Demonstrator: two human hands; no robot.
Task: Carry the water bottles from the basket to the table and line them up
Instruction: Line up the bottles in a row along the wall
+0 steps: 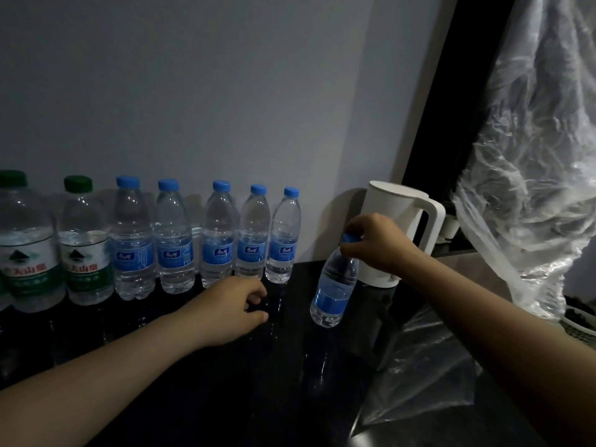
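The right hand (374, 243) has its fingers curled over the blue cap (351, 237) of a clear plastic water bottle with a blue label (335, 285). The bottle hangs tilted toward the hand's seven o'clock, its base at or just above the glossy black worktop (225, 382). Seemingly full, it should feel weighty and thin-walled, so a grip round the label would be steadier. At nine o'clock the left hand (235, 309) is loosely curled and holds nothing, just below the row of seven bottles (175, 240).
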